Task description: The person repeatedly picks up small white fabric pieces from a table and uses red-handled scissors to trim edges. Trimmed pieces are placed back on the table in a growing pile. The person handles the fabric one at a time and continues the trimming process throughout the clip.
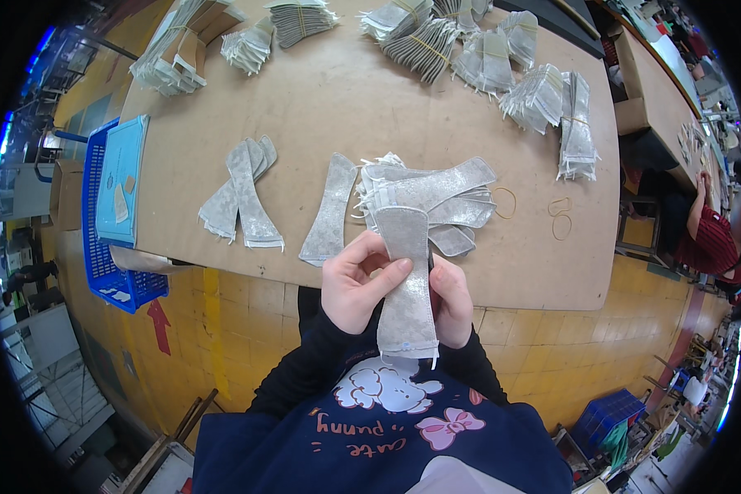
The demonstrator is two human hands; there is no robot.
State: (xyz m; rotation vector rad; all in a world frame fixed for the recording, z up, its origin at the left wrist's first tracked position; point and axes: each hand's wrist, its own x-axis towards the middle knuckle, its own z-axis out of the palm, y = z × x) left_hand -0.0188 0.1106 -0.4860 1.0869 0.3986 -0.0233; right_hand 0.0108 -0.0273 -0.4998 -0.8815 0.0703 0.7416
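Between my two hands, just over the table's near edge, is a grey, silvery fabric piece [407, 288], narrow in the middle and flared at its ends, with loose threads at the lower end. My left hand [358, 280] pinches its left side, thumb on the front. My right hand [450, 300] is closed along its right side; something dark shows beside those fingers, too hidden to name. Behind the held piece lies a loose pile of similar pieces [453, 185]. A single piece [331, 210] rests left of that pile, and a few crossed pieces [251, 198] lie farther left.
Bundles of grey pieces [420, 45] line the table's far side, with another bundle [579, 128] at the right. Rubber bands [561, 218] lie near the pile. A blue plastic basket [99, 263] with a light-blue board [117, 181] stands at the left edge. Another person [708, 235] sits at right.
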